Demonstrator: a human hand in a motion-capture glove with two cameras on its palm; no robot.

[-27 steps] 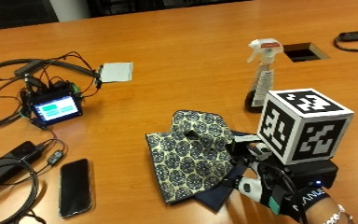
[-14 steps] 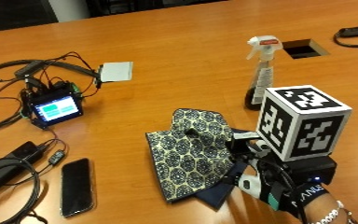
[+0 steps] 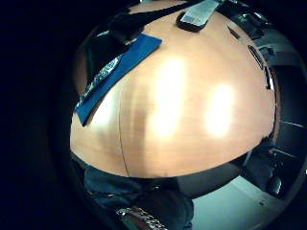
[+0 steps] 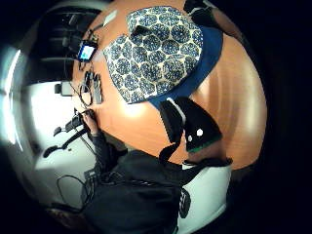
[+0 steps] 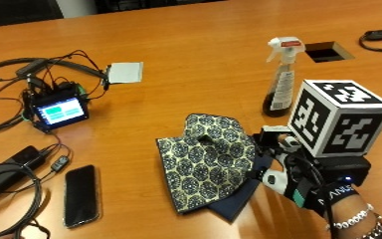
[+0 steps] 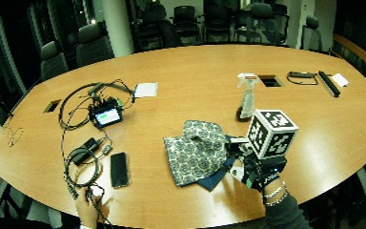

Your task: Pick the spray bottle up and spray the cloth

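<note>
A clear spray bottle with a white trigger head and dark liquid at its base stands upright on the wooden table. In front of it lies a crumpled patterned cloth with a blue underside. My gloved right hand is at the cloth's right edge, short of the bottle, with its fingers loosely bent and nothing held in them. The thumb side palm view looks down on the cloth, with a gloved finger in front of it. Beside bare table, the cloth's blue edge lies in the little finger side palm view.
A black phone, a small lit screen with tangled cables and a white card lie on the left. A square table cutout is behind the bottle. Bare wood lies between bottle and cloth.
My right hand has drifted slightly up and to the right, towards the bottle. The cloth and the bottle have not moved.
</note>
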